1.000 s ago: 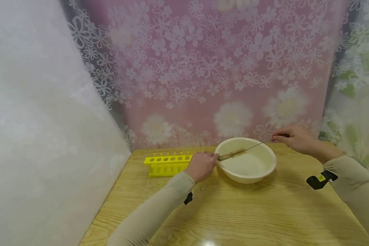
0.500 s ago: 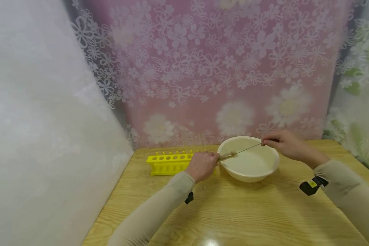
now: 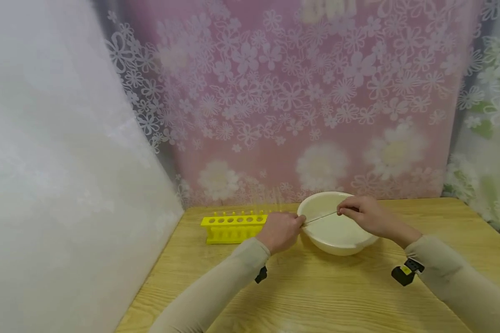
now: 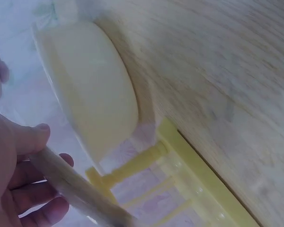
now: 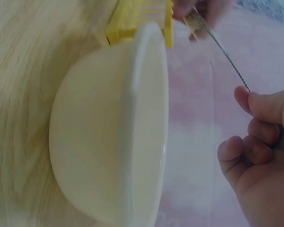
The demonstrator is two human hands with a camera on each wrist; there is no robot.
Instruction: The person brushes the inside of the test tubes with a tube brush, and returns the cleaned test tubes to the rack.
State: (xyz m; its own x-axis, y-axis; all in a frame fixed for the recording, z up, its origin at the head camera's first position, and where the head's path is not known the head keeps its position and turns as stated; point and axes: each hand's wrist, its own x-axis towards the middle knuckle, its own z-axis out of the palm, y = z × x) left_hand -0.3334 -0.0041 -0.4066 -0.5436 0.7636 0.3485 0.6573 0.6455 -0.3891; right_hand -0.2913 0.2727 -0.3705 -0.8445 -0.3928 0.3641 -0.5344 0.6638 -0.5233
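Observation:
My left hand grips a clear test tube by its mouth end, at the left rim of a cream plastic basin. Brown bristles of a test tube brush fill the tube in the left wrist view. From the tube's mouth the brush's twisted wire runs out over the basin. My right hand pinches that wire between thumb and forefinger, above the basin. In the head view the left hand hides most of the tube.
Left of the basin stands a yellow test tube rack, partly behind my left hand. Several clear tubes stand upright at its right end. A flowered pink curtain hangs behind the wooden table.
My right hand has moved left and down toward my left hand. The brush's bristles, earlier partly outside the tube, have slid into it. The left hand keeps its grip on the tube.

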